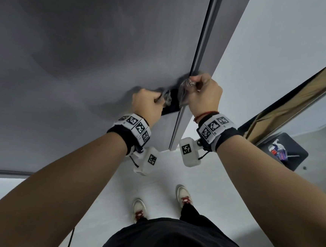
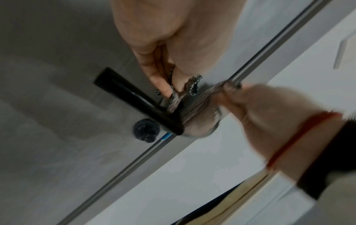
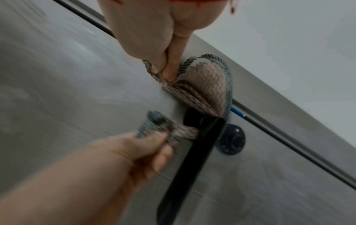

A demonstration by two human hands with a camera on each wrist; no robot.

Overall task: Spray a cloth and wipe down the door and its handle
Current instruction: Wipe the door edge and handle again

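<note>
- Both hands are pinching the cloth [image 3: 204,88]: left hand [image 1: 148,104] has one end, right hand [image 1: 205,95] the other, fingers curled tight.
- Cloth is looped behind the neck of the black handle [image 3: 192,159], close to the door's [image 1: 85,57] latch edge.
- Looks like a shoeshine-style buff. I'd keep it taut and pull the ends alternately.
- Slide the loop along the lever so the whole length gets wiped.
- Lock rosette [image 3: 232,139] just beside it probably needs a pass too.
</note>
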